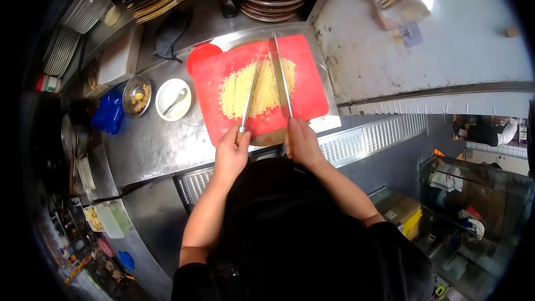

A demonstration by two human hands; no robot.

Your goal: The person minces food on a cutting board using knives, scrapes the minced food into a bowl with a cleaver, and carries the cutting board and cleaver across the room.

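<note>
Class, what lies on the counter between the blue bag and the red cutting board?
The head view shows a metal bowl with yellowish pieces and a white bowl holding a spoon between them.

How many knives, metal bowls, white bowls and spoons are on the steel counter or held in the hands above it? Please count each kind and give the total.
Knives: 2 (left knife, right knife)
Metal bowl: 1
White bowl: 1
Spoon: 1
Total: 5
</note>
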